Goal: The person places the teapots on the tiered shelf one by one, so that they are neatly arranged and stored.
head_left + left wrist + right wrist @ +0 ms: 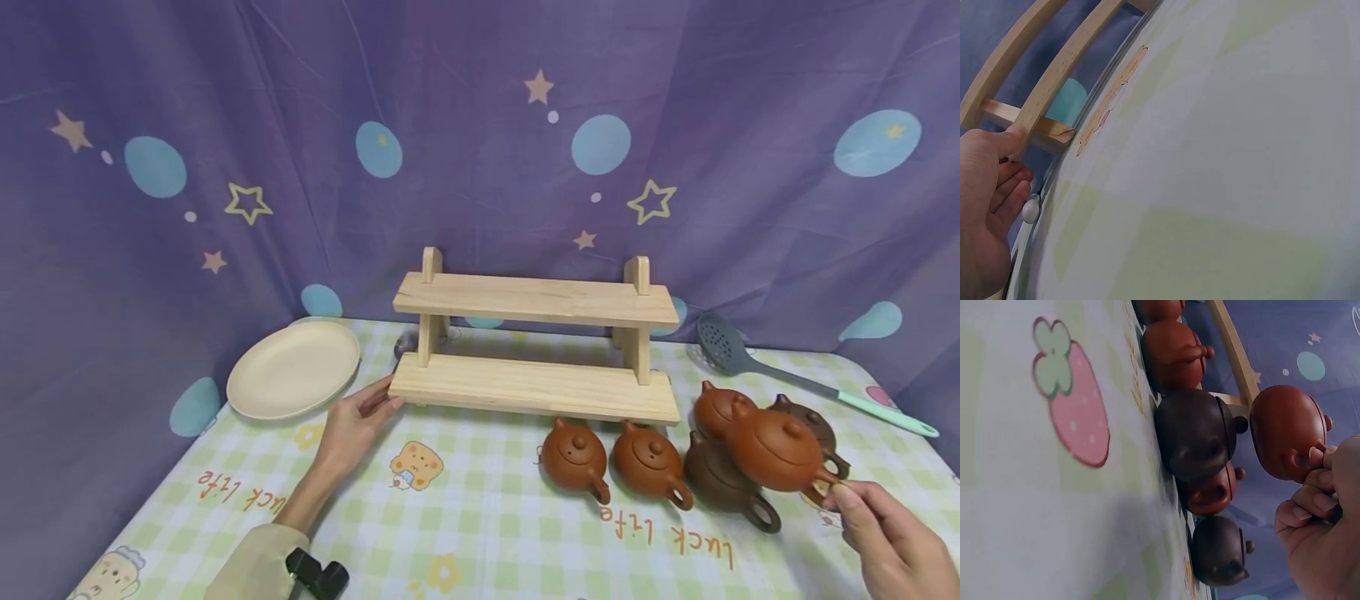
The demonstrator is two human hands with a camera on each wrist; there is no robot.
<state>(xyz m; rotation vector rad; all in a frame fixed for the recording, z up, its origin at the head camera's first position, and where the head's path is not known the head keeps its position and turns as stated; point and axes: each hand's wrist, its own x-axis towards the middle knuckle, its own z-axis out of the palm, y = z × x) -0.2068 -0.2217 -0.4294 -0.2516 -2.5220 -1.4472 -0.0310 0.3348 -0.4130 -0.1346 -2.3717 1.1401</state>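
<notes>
A two-tier wooden shelf (pixel 532 385) stands in the middle of the table. My left hand (pixel 354 429) holds the left end of its lower board, thumb against the edge and fingers beneath; the left wrist view shows this thumb on the wood (pixel 1047 94). At the right, my right hand (pixel 896 537) pinches the handle of a reddish-brown teapot (pixel 776 450), lifted above the others. Below it sit a dark brown teapot (pixel 722 477), another reddish teapot (pixel 716 407) and a second dark one (pixel 810 423), partly hidden. Two reddish teapots (pixel 573 457) rest before the shelf.
A cream oval plate (pixel 294 371) lies at the back left. Behind the teapots, a slotted spoon (pixel 795 379) with a mint handle lies at the right. Something small and dark (pixel 406 343) is partly hidden behind the shelf's left end. A purple curtain (pixel 480 125) hangs behind.
</notes>
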